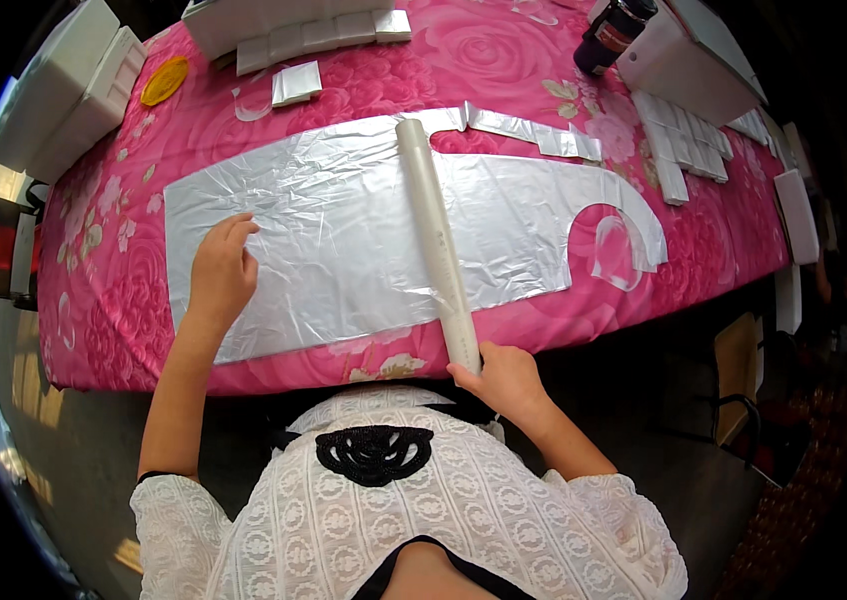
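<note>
A thin, shiny whitish plastic apron (343, 220) lies spread flat and wrinkled over the table, its neck loop end to the right. Across its middle rests a long pale tube (433, 225), pointing away from me. My right hand (505, 380) grips the near end of this tube at the table's front edge. Over the left part of the apron is my left hand (224, 265), fingers extended and thumb apart, holding nothing. Whether its fingertips touch the plastic I cannot tell.
A pink floral cloth (483, 50) covers the table. Folded plastic packets (296, 84) lie at the back, with more folded stacks (681, 145) at the right. White boxes (68, 90), a yellow coil (165, 80) and a dark bottle (613, 35) stand around. A chair (738, 380) is at right.
</note>
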The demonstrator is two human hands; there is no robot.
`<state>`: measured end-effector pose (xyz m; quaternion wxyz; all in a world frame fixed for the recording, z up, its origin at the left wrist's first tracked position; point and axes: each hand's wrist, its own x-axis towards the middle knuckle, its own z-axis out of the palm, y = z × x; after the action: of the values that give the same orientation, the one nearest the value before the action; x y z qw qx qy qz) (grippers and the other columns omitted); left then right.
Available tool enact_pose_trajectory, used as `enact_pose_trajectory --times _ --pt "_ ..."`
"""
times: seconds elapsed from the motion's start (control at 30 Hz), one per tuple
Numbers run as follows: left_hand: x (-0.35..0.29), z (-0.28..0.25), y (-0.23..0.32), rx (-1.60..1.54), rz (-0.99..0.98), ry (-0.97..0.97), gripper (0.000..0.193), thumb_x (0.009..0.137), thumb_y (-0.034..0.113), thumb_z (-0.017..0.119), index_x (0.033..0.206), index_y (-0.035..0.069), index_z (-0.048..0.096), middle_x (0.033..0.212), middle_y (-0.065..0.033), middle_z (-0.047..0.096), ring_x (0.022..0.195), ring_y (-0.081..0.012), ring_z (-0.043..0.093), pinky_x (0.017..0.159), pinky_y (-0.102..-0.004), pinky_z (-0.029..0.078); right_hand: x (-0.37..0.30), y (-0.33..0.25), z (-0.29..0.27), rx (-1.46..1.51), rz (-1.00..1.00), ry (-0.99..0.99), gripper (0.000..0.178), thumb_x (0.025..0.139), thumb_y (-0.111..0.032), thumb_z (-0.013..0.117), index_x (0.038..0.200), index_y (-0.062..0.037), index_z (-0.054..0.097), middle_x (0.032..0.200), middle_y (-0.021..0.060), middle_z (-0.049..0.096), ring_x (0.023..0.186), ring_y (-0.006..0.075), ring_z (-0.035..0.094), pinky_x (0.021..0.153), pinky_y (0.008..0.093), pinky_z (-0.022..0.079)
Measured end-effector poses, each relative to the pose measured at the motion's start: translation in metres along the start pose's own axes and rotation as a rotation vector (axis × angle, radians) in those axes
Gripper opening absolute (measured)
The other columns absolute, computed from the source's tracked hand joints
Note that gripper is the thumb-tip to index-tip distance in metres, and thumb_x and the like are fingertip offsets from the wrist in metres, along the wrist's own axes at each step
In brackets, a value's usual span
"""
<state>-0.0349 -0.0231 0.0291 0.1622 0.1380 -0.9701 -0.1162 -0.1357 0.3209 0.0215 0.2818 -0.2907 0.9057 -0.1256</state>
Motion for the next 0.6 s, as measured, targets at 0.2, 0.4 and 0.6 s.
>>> enact_pose_trajectory --times 0.2,0.4,0.6 --pt "0.018 0.091 0.118 -0.355 0.208 -0.021 0.05 0.078 0.007 0.053 0.125 -0.004 0.038 0.134 -0.0203 0.035 0.125 -0.0348 0.033 0.103 -0.0414 0.028 0.003 0.002 -0.004 0.033 -0.001 -0.069 0.049 0.073 -0.047 0.061 0.077 0.0019 0.062 0.068 0.0198 0.062 0.066 0.0354 0.061 0.062 0.0433 0.048" --pt "0.011 0.127 0.134 -0.19 0.135 -0.212 0.063 0.082 0.02 0.042 0.134 -0.011 0.022 0.141 -0.0262 0.019 0.134 -0.0365 0.015 0.109 -0.0443 0.012 0.009 0.003 -0.015 0.074 -0.057 -0.17 0.052 0.073 -0.05 0.062 0.073 0.0017 0.063 0.068 0.0193 0.062 0.065 0.0344 0.061 0.061 0.0418 0.048" --pt "0.011 0.13 0.134 -0.079 0.154 -0.249 0.066 0.082 0.024 0.039 0.134 -0.011 0.02 0.142 -0.0265 0.017 0.134 -0.0373 0.013 0.109 -0.0456 0.009 0.079 -0.001 -0.032 0.134 -0.148 -0.042 0.057 0.074 -0.053 0.06 0.071 0.004 0.063 0.066 0.0203 0.061 0.064 0.0337 0.061 0.061 0.04 0.047"
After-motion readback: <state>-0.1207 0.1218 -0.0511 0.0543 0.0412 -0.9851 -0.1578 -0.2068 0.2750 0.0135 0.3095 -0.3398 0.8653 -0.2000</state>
